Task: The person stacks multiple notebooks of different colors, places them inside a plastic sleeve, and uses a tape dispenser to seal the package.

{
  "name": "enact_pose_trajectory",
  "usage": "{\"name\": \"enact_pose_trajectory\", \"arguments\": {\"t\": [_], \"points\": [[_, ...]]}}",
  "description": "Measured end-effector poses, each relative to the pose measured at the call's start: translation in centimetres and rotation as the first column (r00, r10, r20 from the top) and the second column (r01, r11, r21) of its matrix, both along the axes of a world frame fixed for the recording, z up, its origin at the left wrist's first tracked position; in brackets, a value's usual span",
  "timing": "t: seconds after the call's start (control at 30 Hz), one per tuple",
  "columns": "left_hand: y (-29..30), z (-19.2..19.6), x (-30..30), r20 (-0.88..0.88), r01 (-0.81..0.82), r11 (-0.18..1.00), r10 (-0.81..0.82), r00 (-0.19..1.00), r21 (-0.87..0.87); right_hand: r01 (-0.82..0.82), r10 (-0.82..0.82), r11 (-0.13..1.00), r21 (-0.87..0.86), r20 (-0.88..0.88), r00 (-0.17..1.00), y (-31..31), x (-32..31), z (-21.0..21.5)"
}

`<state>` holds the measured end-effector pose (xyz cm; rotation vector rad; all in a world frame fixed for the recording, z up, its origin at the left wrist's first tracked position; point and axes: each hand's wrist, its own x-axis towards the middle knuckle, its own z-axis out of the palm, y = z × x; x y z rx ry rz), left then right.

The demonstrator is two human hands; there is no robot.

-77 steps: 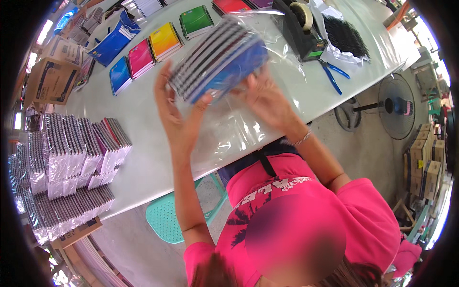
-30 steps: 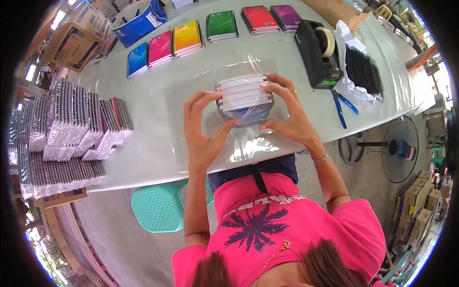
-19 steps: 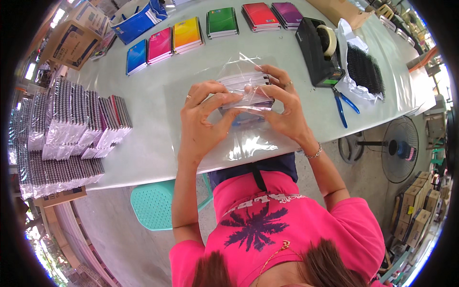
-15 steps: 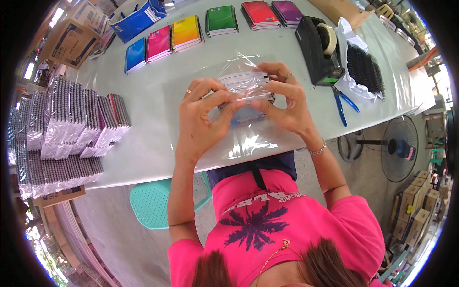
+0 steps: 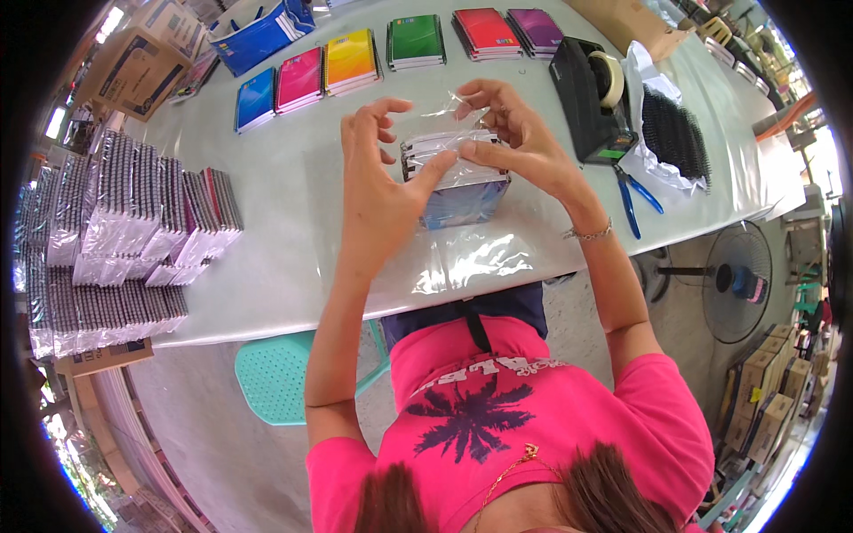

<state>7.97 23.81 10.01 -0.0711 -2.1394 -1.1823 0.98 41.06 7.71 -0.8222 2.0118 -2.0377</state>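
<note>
A bundle of small spiral notebooks [image 5: 462, 206] in a clear plastic bag [image 5: 444, 147] stands on the table close before me, its blue cover side toward me. My left hand [image 5: 386, 178] is at the bundle's left side, fingers spread apart and raised off it. Its thumb presses on the plastic along the top edge. My right hand [image 5: 524, 147] curls over the bundle's right top, thumb on the film beside the left thumb. Its fingertips hold the loose plastic that sticks up behind the bundle.
Notebooks in blue, pink, yellow, green, red and purple [image 5: 536, 34] line the far side. Stacks of wrapped notebooks [image 5: 133, 213] stand left. Rightward are a black tape dispenser [image 5: 586, 98], blue-handled pliers [image 5: 633, 200] and black spiral coils [image 5: 677, 133]. A fan [image 5: 737, 282] stands beyond the table.
My left hand has let go of the plastic and opened, its fingers lifting away. My right fingers have moved up and back on the film. The bundle's blue front now shows.
</note>
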Motion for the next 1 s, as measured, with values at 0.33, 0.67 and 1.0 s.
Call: {"name": "enact_pose_trajectory", "arguments": {"t": [0.33, 0.67, 1.0], "points": [[-1.8, -1.7, -0.5, 0.303, 0.255, 0.746, -0.522, 0.797, 0.616, -0.148, 0.149, 0.985, 0.084, 0.000, 0.989, 0.8, -0.1, 0.0], [-3.1, -1.3, -0.1, 0.244, 0.502, 0.804, -0.582, 0.776, 0.320, 0.006, 0.044, 0.969, 0.248, -0.196, 0.980, 1.5, 3.1, 1.2], [-1.7, -2.9, 0.8, 0.014, 0.407, 0.891, -0.413, 0.911, -0.202, 0.788, -0.439, 0.582, 0.201, -0.738, 0.512, 6.0, 3.0, 0.8]]}}
